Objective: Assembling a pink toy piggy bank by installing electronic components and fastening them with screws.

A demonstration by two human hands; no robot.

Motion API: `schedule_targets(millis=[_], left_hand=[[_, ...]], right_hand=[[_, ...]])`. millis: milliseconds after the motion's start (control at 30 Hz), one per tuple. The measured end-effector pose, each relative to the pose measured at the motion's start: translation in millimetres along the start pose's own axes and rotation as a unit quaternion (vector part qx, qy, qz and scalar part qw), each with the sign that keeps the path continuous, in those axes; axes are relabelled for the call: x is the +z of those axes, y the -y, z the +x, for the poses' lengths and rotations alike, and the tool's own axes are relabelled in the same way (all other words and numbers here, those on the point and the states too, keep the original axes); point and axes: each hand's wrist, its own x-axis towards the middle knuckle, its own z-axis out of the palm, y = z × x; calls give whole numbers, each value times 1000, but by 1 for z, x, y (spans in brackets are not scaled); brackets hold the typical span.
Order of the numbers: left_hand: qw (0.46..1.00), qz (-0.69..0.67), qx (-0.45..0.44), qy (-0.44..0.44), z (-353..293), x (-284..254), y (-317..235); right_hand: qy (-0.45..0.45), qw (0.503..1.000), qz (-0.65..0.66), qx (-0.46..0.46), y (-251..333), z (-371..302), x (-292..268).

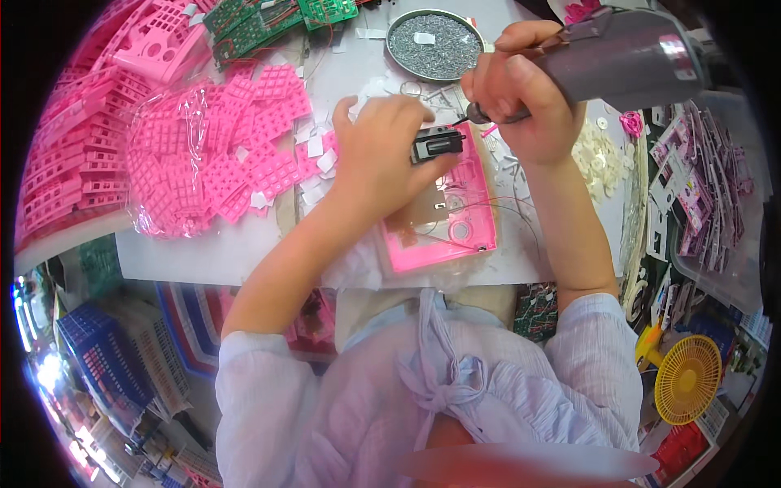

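My left hand (378,159) grips a small black plastic part (438,145) with silver edges, thumb and fingers on either side. It holds the part at the upper end of a pink plastic casing (482,191), which lies on the table with its inside up. Thin wires (508,205) trail from the casing to the right. My right hand (529,102) is wrapped round a grey electric screwdriver (618,58), tilted with its body to the upper right. Its bit points at the black part; whether the tip touches a screw is too small to tell.
A round dish (389,47) of small metal screws stands beyond my hands. Pink button pads (236,154) and stacked pink casings (89,154) fill the left, with green circuit boards (252,28) behind. Cream parts (600,159) and a bin of printed panels (716,179) are right.
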Motion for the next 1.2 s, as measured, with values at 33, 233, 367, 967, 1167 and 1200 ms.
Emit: schedule_targets(millis=[33,233,367,967,1167,1200], left_hand=[[1000,-13,3,-25,5,1,0],[989,-124,51,-57,23,16,3],[995,-20,92,-20,17,5,1],[993,-77,71,-46,5,3,-1],[995,5,25,-99,8,5,-6],[996,27,23,-86,6,6,-2]], right_hand=[[3,1000,7,-11,0,0,0],[38,999,34,-10,15,5,3],[59,998,29,-22,33,9,4],[93,995,32,-10,34,0,22],[38,999,10,-6,22,-1,14],[18,1000,8,-7,17,-2,12]])
